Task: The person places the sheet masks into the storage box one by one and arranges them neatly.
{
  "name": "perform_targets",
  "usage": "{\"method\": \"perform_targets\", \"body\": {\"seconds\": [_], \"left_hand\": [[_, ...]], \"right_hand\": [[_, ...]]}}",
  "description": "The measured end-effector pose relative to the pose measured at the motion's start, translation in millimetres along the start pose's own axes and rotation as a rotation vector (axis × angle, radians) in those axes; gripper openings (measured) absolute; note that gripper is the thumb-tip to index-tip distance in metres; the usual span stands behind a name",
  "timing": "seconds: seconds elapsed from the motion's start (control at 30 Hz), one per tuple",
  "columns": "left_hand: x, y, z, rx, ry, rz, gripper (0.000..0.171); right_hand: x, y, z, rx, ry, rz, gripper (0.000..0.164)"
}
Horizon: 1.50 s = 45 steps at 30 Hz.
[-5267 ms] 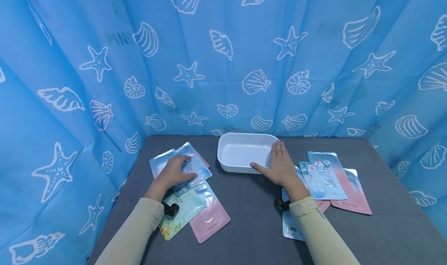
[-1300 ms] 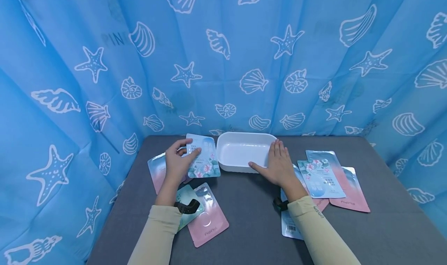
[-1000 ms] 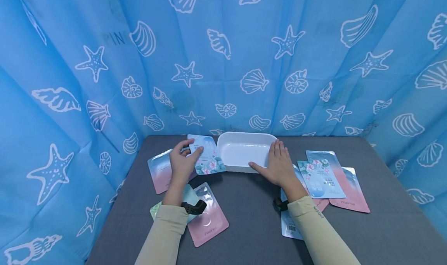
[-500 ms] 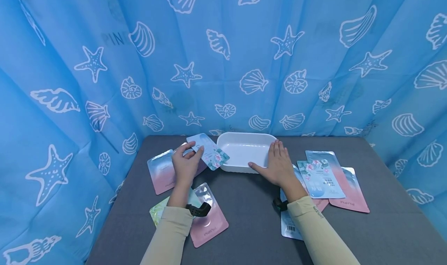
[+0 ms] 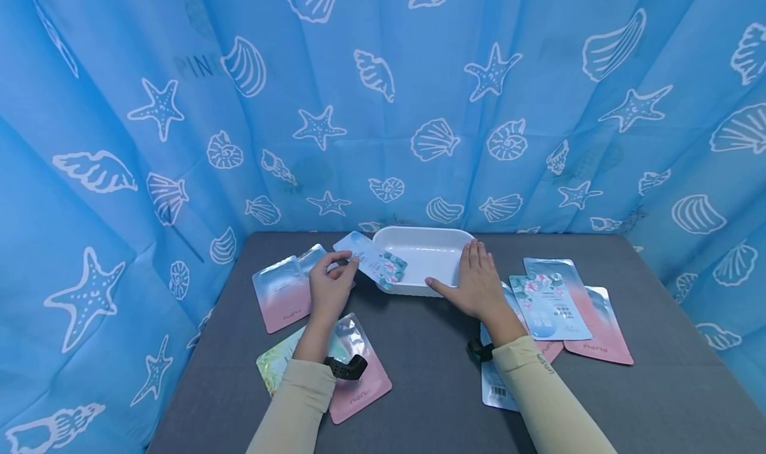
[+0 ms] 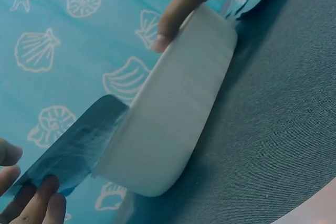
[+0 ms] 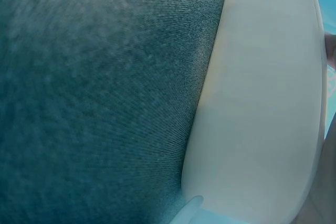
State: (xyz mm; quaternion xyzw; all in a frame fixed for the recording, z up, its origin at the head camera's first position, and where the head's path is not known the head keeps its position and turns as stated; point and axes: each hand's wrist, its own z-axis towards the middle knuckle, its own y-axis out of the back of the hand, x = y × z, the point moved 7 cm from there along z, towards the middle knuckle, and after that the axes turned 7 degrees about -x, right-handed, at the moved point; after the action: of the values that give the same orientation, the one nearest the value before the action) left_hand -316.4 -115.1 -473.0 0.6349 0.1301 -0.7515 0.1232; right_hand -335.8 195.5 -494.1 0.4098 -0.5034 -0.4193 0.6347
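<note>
My left hand (image 5: 329, 286) pinches a pale blue sheet mask packet (image 5: 372, 260) with pink flowers by its near left edge. The packet slants across the left rim of a white rectangular dish (image 5: 413, 290), its flowered end by the front corner. In the left wrist view the packet (image 6: 79, 148) overlaps the dish's rim; whether it touches cannot be told. My right hand (image 5: 481, 286) rests at the dish's right end, fingers straight and thumb along the front rim. The right wrist view shows mostly the dish's outer wall (image 7: 257, 93).
To the left lie a blue-pink packet (image 5: 281, 294), a pale green packet (image 5: 276, 361) and a pink one (image 5: 370, 391), partly under my left forearm. Several packets overlap on the right, a flowered blue one (image 5: 550, 308) on top. A shell-print curtain (image 5: 383, 108) hangs behind the grey table (image 5: 437, 387).
My left hand lifted the flowered packet from the left pile, then carried it right and turned it over the dish's left rim. My right hand has stayed at the dish.
</note>
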Motion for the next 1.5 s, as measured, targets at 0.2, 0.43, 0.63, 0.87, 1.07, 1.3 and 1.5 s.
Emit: {"method": "perform_targets", "body": {"seconds": [0.2, 0.43, 0.63, 0.87, 1.07, 1.3, 1.5], "left_hand": [[-3.5, -8.3, -2.5, 0.059, -0.073, 0.087, 0.025], [-2.4, -7.3, -1.7, 0.012, -0.098, 0.164, 0.037], [-1.2, -10.1, -2.3, 0.039, -0.074, 0.173, 0.053], [5.1, -13.4, -3.3, 0.081, -0.008, 0.201, 0.061], [8.2, -13.2, -2.6, 0.1, -0.006, 0.184, 0.055], [8.7, -11.8, -3.6, 0.123, -0.009, 0.188, 0.054], [8.4, -7.0, -4.3, 0.186, -0.023, 0.217, 0.054]], "right_hand": [[0.5, 0.0, 0.2, -0.002, -0.002, 0.009, 0.129], [-1.2, -3.1, 0.3, 0.012, -0.01, 0.011, 0.13], [-1.4, -0.7, 0.3, -0.003, -0.013, 0.009, 0.129], [0.9, -0.2, -0.3, 0.004, -0.012, 0.008, 0.128], [0.7, -0.3, -0.3, 0.006, -0.009, 0.003, 0.129], [0.6, -1.0, -0.2, 0.01, -0.007, 0.006, 0.128], [0.2, -1.9, 1.2, 0.013, -0.011, -0.003, 0.128]]}}
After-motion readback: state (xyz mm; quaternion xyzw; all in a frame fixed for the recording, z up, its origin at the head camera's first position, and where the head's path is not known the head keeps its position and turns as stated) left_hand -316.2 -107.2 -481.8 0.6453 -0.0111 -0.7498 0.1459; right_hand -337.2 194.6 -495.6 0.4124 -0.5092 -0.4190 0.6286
